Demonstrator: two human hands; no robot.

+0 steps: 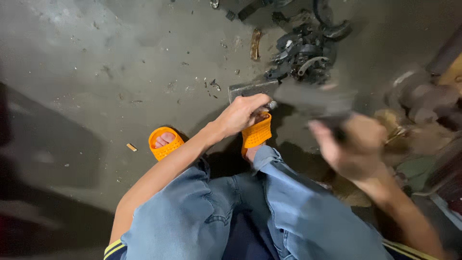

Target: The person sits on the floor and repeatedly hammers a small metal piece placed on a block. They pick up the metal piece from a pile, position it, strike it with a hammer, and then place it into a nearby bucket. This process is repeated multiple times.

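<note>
On the concrete floor (pixel 120 62), just ahead of the orange sandals (pixel 256 132), the left hand (pixel 243 113) pinches a small metal piece (pixel 272 104) against the heavy, rigid steel block (pixel 250 89), while the blurred right hand (pixel 356 144) grips a hammer-like tool (pixel 313 98) by its handle.

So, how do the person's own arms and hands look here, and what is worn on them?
Both arms are bare to above the elbow. The left hand has no glove, ring or watch that shows. The right hand is blurred, so small details cannot be told. A dark sleeve edge with yellow stripes shows at the left upper arm.
</note>
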